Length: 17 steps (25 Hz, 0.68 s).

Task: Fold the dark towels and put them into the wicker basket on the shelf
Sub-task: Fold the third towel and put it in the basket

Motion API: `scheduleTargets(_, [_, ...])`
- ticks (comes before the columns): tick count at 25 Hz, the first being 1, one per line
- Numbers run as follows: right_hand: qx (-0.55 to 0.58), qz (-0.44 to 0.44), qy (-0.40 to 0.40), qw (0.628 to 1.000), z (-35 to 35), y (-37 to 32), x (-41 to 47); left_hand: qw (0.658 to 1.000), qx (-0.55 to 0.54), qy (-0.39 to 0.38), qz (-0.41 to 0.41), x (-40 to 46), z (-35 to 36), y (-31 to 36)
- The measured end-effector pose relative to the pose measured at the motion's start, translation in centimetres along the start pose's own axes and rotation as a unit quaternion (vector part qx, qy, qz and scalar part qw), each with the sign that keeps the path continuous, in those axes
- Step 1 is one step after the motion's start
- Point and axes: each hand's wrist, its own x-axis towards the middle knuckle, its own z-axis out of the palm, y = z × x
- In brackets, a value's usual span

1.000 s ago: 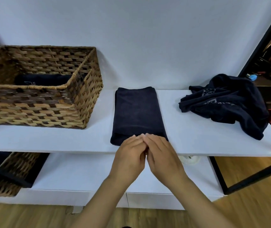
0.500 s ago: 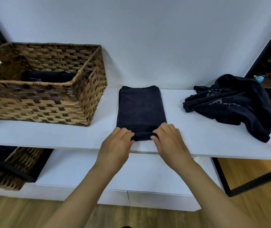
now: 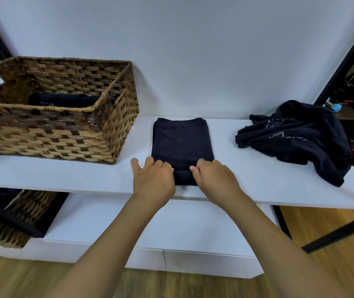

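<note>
White shelf against a pale wall, w/ a lower shelf beneath and wood floor below that. Person stands at the front edge, both hands on the near end of the folded towel, which lies flat mid-shelf, just right of the wicker basket. Left hand has fingers curled over the towel's near-left corner, thumb splayed out on the shelf; right hand pinches the near-right corner, fingers bent round the fabric. Looks like the last fold is underway or it's about to be lifted; next move prob. needs both corners raised together and kept level, then carried left over the basket rim w/o the fold springing open. Count: 1 folded towel in hand, 1 already in the basket, 1 crumpled heap at right, unfolded, maybe more than one in it, can't tell. Baskets: 1 on top, 1 on the lower shelf.
</note>
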Motion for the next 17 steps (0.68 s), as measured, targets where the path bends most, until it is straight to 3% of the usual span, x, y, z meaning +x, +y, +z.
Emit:
scheduleTargets(2, [0.054,0.005,0.019,0.998,0.1,0.2,0.0,0.998,0.005,0.056,0.013,-0.3,-0.2,0.6])
scheduleTargets(4, [0.069,0.003,0.059,0.996,0.7,0.4,-0.1,0.984,-0.016,0.162,0.076,-1.0,0.8,1.1])
scheduleTargets(6, [0.108,-0.001,0.106,0.988,1.5,0.7,-0.3,0.962,-0.085,0.212,0.150,-2.0,2.7,1.0])
scheduleTargets(10, [0.065,-0.069,0.165,0.982,2.7,2.4,-1.4,0.955,-0.183,0.165,0.164,-2.7,4.0,-0.7])
scheduleTargets(13, [0.034,-0.113,0.137,0.984,2.5,4.1,-2.0,0.953,-0.178,0.164,0.182,-1.6,4.0,-1.5])
scheduleTargets(17, [0.040,-0.097,0.142,0.984,2.6,4.1,-1.7,0.953,-0.169,0.169,0.186,0.1,4.0,-1.7])
